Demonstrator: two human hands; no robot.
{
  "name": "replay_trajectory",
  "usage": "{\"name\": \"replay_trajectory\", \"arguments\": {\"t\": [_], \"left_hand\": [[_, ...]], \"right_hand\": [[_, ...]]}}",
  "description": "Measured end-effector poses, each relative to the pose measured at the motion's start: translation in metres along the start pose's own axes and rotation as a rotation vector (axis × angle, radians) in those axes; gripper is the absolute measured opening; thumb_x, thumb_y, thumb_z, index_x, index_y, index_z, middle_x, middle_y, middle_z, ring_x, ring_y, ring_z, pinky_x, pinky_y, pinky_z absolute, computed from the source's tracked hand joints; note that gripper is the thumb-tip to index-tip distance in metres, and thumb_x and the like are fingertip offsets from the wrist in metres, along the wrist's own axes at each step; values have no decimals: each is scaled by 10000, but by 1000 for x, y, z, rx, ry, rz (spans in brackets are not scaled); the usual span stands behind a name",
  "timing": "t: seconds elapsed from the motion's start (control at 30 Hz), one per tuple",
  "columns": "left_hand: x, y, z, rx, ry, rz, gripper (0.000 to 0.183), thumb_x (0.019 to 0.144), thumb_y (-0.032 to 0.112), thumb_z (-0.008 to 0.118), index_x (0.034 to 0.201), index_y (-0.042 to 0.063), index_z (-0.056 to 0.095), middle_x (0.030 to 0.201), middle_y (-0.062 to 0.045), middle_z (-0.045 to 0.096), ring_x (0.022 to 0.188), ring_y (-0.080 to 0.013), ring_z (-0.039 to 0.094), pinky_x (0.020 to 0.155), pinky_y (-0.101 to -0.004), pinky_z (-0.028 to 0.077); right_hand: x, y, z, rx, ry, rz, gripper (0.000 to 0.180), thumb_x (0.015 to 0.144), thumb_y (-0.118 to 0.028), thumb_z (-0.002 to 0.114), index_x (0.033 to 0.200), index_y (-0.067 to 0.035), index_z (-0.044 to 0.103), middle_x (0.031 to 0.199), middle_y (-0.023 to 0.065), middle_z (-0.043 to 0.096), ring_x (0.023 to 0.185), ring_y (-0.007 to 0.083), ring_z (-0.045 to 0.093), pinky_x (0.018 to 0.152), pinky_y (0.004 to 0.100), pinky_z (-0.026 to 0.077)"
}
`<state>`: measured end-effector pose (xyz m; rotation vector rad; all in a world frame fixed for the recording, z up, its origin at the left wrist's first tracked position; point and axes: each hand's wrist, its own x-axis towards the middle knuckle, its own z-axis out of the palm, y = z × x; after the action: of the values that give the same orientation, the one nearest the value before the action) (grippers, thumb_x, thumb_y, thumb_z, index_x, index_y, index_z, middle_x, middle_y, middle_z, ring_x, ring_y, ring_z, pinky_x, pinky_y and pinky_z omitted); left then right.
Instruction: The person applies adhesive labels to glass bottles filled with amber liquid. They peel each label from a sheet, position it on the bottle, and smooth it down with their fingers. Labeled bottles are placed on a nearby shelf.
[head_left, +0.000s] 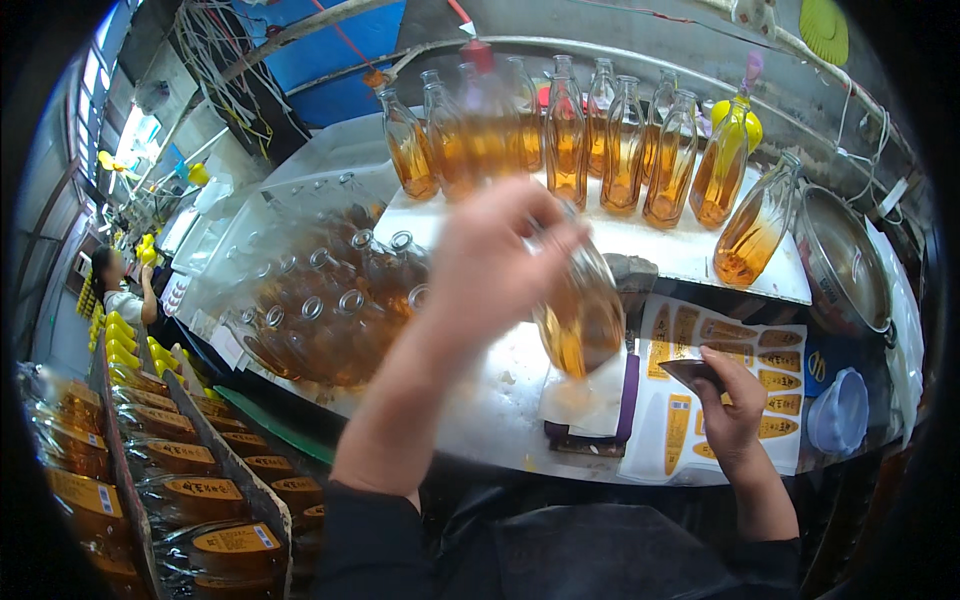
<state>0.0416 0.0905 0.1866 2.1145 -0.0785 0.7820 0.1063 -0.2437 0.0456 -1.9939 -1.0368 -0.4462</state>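
Note:
My left hand (495, 255), blurred by motion, grips the neck of a clear glass bottle (581, 322) of amber liquid. The bottle hangs tilted above a small white-covered pad with a purple edge (631, 397). Between the thumb and fingers of my right hand (735, 409) is a single dark-looking sticker label (688, 370), its face turned from view. That hand is over a white sheet of orange printed labels (646, 454), which shows bare gaps among them.
Uncapped bottles (626, 150) stand on a raised white board (525, 214). More bottles (322, 307) crowd the table's left. Labelled bottles (202, 491) fill crates at lower left. A metal basin (847, 259) and a pale blue plastic bowl (838, 412) are at right. A co-worker (124, 289) is far left.

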Motion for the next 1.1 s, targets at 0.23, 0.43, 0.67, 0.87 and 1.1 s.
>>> {"name": "replay_trajectory", "arguments": {"t": [0.23,0.43,0.67,0.87,1.1], "left_hand": [[82,-22,-95,549,420,-68,260,883,291,828,854,46,746,731,-64,717,719,-206,695,663,-353,517],[99,-114,-133,878,434,-103,339,881,400,798,877,64,758,770,-92,724,731,-216,682,697,-374,516],[108,-196,-186,894,400,-136,357,875,405,798,857,52,744,735,-109,701,700,-242,676,695,-387,521],[118,-245,-222,870,322,-305,369,913,401,773,1068,66,777,882,-107,757,803,-251,710,790,-368,542],[107,-171,-187,961,350,-232,453,976,340,735,1357,97,709,1162,-105,752,961,-199,687,893,-346,546]], "right_hand": [[-17,-3,-29,448,152,563,500,985,38,630,1478,28,549,1277,148,697,1133,172,685,1012,302,536],[-47,27,-45,541,302,794,417,1026,-8,590,1438,53,573,1339,145,670,1196,181,645,1065,322,488],[-40,36,-45,903,400,979,324,1050,-44,575,1370,-7,614,1275,92,661,1171,170,633,1042,320,509],[5,40,-47,829,285,880,192,1007,-97,581,1123,-9,706,1125,86,696,1068,143,655,949,270,516],[151,79,-92,-103,414,273,431,951,-324,749,1215,15,721,1232,131,742,1164,207,683,1013,333,508]]}}
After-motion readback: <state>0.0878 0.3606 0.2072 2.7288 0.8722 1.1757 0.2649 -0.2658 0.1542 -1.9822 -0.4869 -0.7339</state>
